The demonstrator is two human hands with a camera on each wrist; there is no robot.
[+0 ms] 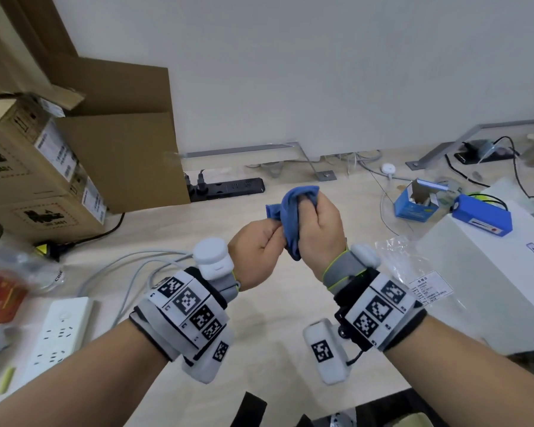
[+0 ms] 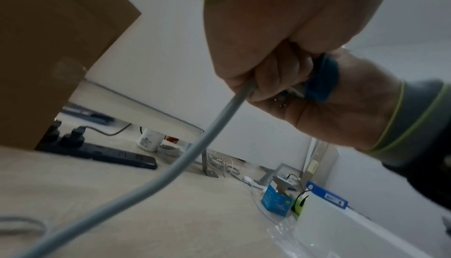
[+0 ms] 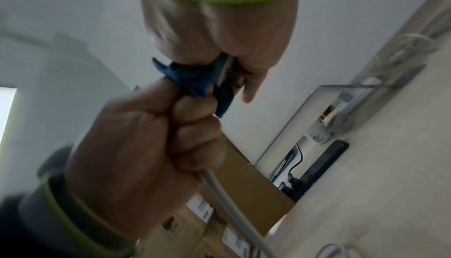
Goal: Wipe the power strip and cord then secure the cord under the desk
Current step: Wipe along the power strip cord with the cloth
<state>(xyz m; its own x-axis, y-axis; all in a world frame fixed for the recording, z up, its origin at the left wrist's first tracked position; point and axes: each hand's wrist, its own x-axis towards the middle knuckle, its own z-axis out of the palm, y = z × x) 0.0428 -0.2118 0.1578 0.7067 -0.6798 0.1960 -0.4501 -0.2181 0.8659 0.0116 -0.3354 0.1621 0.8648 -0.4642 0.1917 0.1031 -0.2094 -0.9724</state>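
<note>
- Head view: both hands up at centre frame, close together. Right hand is fisted round a bunched blue cloth; left hand is curled shut just beside it, touching the cloth's lower end.
- White power strip lies flat on the surface at lower left. Its grey cord loops across the surface toward the left wrist; the held end is hidden behind the hands here.
- Not part of the job as far as I can tell: black power strip with plugs in it, upper centre-left by the cardboard boxes; blue carton and white box at right.
- Left wrist view: cord exits the bottom of the left fist and runs down to lower left. Cloth sits between the two hands.
- Right wrist view: same grip. Left hand clamped on the cord; right hand above it, squeezing the cloth apparently round the cord.
- Progress, my read: cord wipe is under way. Can't tell if the white strip has been wiped. Cord is still loose on top, so securing it under the desk is still to do.
</note>
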